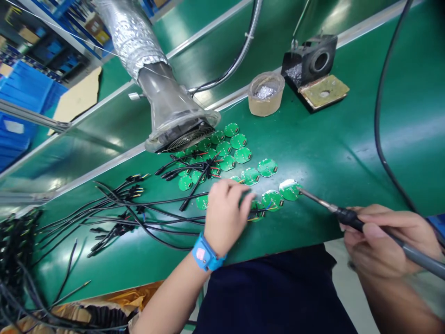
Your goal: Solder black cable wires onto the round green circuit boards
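Observation:
My left hand [225, 213], with a blue wrist strap [206, 253], is closed in a pinch on a black cable [167, 202] beside a round green circuit board [272, 199]. My right hand [382, 241] grips a soldering iron [351, 219] like a pen. Its metal tip touches the edge of another round green board [290, 189]. Several more round green boards [239, 155] lie in rows on the green mat [330, 153], some with cables attached.
A silver fume duct with a fan mouth [174, 116] hangs over the boards. A tub of solder scraps [266, 93] and a black iron stand with sponge [314, 69] sit behind. Loose black cables [114, 213] spread to the left. Blue crates [21, 102] stand far left.

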`<state>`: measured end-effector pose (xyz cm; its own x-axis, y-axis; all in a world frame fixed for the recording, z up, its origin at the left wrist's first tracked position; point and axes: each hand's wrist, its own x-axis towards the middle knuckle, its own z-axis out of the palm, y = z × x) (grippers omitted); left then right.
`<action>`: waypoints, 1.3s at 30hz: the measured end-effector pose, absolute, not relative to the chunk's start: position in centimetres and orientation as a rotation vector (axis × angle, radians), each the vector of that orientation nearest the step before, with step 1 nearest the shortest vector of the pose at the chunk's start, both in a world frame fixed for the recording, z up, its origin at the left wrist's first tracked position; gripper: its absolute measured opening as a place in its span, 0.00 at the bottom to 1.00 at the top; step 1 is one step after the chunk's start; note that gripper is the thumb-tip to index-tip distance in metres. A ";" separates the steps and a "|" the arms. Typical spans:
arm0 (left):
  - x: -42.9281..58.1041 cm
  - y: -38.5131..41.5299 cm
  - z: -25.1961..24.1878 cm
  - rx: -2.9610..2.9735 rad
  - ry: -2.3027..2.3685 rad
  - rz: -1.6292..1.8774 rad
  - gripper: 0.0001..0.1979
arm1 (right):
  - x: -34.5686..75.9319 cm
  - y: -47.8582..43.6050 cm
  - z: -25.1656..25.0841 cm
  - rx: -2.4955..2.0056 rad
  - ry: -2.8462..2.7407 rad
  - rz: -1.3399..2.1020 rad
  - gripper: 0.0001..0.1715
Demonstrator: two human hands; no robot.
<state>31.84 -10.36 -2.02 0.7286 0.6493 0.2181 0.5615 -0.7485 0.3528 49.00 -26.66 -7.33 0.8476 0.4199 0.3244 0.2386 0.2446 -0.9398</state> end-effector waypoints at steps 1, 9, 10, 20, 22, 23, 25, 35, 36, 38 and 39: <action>31.4 -9.5 -2.1 2.730 1.005 0.521 0.09 | 49.0 -26.7 -7.3 -1.343 -0.592 0.131 0.02; 30.3 -6.1 -2.0 2.901 0.747 0.568 0.05 | 49.5 -26.7 -8.2 -1.234 -0.672 0.064 0.05; 30.5 -6.5 -1.7 2.907 0.721 0.629 0.05 | 49.7 -26.7 -8.1 -1.219 -0.685 0.061 0.05; 36.4 -14.0 -2.9 2.790 0.594 0.399 0.09 | 50.3 -28.3 -7.9 -1.257 -0.808 0.221 0.08; 36.9 -14.4 -3.4 2.760 0.659 0.389 0.10 | 50.3 -28.4 -8.0 -1.269 -0.842 0.228 0.10; 37.1 -14.5 -3.5 2.735 0.677 0.392 0.10 | 50.3 -28.4 -8.1 -1.280 -0.860 0.231 0.10; 37.1 -14.4 -3.6 2.673 0.688 0.387 0.10 | 50.4 -28.4 -8.2 -1.297 -0.893 0.205 0.12; 37.1 -14.2 -4.1 2.606 0.720 0.437 0.09 | 50.3 -28.3 -8.2 -1.346 -1.019 0.096 0.16; 37.1 -14.3 -4.2 2.620 0.722 0.444 0.09 | 50.3 -28.4 -8.1 -1.342 -1.026 0.089 0.16; 37.1 -14.3 -4.4 2.656 0.716 0.451 0.09 | 50.3 -28.4 -7.9 -1.355 -1.029 0.093 0.16; 37.1 -14.3 -4.4 2.676 0.712 0.453 0.10 | 50.3 -28.4 -7.9 -1.369 -1.030 0.096 0.16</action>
<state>37.07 -14.32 -4.41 0.8242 0.5236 0.2158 0.4170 -0.8189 0.3943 50.25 -28.44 -7.87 0.5842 0.6036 0.5426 0.4928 0.2674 -0.8280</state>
